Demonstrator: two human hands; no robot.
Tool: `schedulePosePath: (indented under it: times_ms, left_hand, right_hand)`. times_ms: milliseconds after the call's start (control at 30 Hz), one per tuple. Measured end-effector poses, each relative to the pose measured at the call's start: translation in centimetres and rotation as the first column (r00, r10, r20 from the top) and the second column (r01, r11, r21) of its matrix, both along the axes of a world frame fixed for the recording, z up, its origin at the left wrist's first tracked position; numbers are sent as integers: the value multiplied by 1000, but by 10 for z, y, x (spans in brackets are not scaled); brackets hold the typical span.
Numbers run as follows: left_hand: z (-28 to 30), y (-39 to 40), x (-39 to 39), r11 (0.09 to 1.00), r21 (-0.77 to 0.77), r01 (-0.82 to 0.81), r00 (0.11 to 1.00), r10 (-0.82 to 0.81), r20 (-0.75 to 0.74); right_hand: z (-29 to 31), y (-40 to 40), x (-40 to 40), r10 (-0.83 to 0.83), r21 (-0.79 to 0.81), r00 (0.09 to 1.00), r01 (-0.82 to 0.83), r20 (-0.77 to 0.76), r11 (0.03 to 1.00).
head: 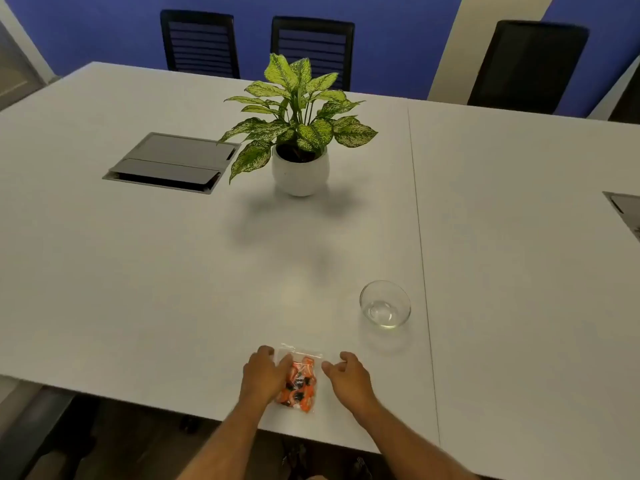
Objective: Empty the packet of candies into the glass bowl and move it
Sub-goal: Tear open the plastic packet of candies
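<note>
At the near edge of the pale grey counter (156, 289) lies a clear packet of candies (300, 379), orange and black wrappers showing through the plastic. The left hand (265, 374) rests flat over the packet's left side, fingers spread loosely and touching it, not closed around it. The right hand (348, 374) sits just beside the packet's right edge, fingers half curled and holding nothing. Farther back and to the right stands the glass bowl (385, 304), empty, close to a seam in the counter. Beyond, mid-counter, a leafy plant in a white pot (300, 173) stands beside a grey flip-lid cable hatch (173, 162). Across the far edge are three black chairs (313, 46) against a blue wall (104, 26).
</note>
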State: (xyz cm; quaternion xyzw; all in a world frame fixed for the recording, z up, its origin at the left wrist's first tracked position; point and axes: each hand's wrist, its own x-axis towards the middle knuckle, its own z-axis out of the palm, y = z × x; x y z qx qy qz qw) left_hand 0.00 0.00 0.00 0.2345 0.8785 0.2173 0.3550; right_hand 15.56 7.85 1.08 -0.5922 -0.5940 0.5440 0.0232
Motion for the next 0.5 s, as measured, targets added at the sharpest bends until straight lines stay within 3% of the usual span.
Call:
schedulePosePath:
  times_ms: [100, 233, 500]
  left_hand:
    - [-1, 5, 3, 993, 45, -110, 987, 104, 123]
    - [-4, 9, 5, 992, 59, -112, 986, 103, 132]
    - [5, 19, 13, 951, 267, -156, 960, 82, 267]
  right_hand:
    - [0, 1, -8, -63, -134, 998, 59, -22, 989]
    - [2, 1, -12, -109, -215, 991, 90, -76, 972]
    - [4, 2, 3, -136, -42, 985, 132, -104, 990]
